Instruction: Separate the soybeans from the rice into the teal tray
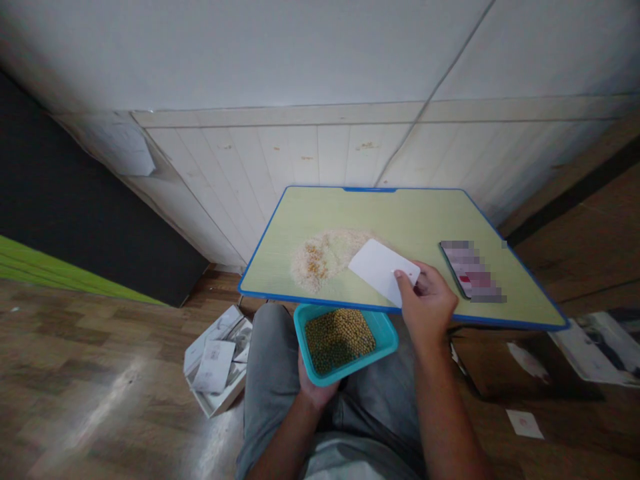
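Teal tray [386,339] of green-brown beans [340,340] rests on the curled left hand [314,387], supported from below just off the tabletop's [405,217] near edge — the right hand [427,303], wrist raised, pinches a white card [383,270] flat on the tabletop, beside a pale grain pile [325,260] at center.
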Motion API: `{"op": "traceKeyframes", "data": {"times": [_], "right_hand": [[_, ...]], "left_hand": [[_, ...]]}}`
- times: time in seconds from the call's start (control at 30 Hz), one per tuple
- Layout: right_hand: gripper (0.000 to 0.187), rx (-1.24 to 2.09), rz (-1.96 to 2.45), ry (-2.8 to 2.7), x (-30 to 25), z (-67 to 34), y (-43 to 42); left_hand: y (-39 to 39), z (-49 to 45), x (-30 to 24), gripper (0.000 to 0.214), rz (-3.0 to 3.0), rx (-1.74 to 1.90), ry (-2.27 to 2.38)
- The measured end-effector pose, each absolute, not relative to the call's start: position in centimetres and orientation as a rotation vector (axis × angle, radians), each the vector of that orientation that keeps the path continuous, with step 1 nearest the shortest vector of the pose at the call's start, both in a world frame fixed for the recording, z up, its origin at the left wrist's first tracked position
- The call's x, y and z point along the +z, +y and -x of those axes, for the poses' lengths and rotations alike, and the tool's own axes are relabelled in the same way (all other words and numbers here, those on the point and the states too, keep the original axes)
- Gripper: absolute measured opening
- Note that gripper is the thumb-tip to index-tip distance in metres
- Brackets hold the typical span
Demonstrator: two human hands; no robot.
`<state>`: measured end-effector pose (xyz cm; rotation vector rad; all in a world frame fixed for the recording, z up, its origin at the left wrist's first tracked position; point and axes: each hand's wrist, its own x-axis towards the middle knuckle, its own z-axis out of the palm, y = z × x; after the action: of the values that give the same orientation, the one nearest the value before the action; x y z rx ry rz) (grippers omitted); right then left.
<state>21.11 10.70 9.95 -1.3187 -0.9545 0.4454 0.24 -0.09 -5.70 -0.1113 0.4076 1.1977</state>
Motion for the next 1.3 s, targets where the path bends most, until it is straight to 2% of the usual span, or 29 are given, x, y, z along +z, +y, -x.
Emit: {"op": "traceKeyframes", "data": {"times": [0.2, 0.83, 1.3], "right_hand": [[0.032, 0.339, 1.237, -0.894, 11.2, -21.0, 11.1], [0.024, 0.361, 1.281, -1.085, 11.3, -21.4, 10.4], [0.026, 0.437, 1.252, -1.056, 11.3, -21.2, 10.0]], "left_hand": [[0.1, -0.4, -5.0, 0.062, 0.063, 1.201, 0.316], [0.1, -0.2, -5.4, 0.057, 0.071, 1.198, 0.344], [0.2, -0.3, -5.6, 0.058, 0.103, 1.202, 0.380]]}}
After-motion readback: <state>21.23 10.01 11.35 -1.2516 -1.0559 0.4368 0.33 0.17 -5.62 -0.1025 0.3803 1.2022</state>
